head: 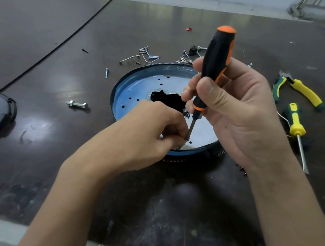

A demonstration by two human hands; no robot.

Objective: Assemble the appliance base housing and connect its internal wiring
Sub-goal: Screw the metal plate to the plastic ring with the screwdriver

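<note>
The dark desk (pixel 47 32) has open room to the left and toward its near edge. Loose screws (pixel 148 54) lie behind the round base pan (pixel 132 92), and pliers (pixel 303 90) sit to its right. The pan lies flat at mid-desk under both hands. The right grip (pixel 232 109) is clamped on the orange-black screwdriver (pixel 216 56), which stands nearly upright. The left grip (pixel 149 129) pinches the screwdriver's tip at the pan's near rim. The pan is blue-rimmed with a pale perforated floor and a ragged dark hole at its centre.
</note>
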